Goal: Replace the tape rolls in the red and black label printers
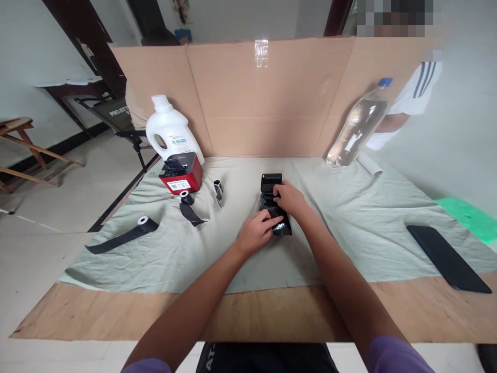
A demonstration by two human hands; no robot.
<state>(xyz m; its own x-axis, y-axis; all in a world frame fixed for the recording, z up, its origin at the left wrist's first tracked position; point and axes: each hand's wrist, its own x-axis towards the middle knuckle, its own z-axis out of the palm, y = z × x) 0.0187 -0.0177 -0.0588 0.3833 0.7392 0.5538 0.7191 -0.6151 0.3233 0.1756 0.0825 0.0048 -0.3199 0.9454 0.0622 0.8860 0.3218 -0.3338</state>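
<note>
On the pale grey-green cloth (233, 274), midway between the table's side edges and rather nearer its back edge, we have a small black plastic device with its lid raised (271, 184), a glossy black strip (285, 227) lying over its near end. Our left hand (255, 231) has its index finger stretched onto the strip; our right hand (290, 198) bends its fingers over the device's right side, by the hinge. Whether either hand is clamped or only resting, we cannot tell. In our judgement, the strip could crease or skew if that index finger presses unevenly, the lid could drop on our right fingers if knocked, and the device could slide if the wrinkled cloth gives. Along the left edge lie three black rolls with loose tails (149, 224); near the back left corner a red-and-black box-shaped device (182, 173) stands before a white plastic jug (174, 129). Near the back right corner a clear blue-capped bottle (359, 124) leans; a black flat slab (448, 257) lies near the right edge. Bare wood (279, 308) shows along the front edge. A brown cardboard panel (272, 98) rises behind, a white-sleeved person (417, 93) beyond it, and a dark folding chair (112, 116) stands left.
</note>
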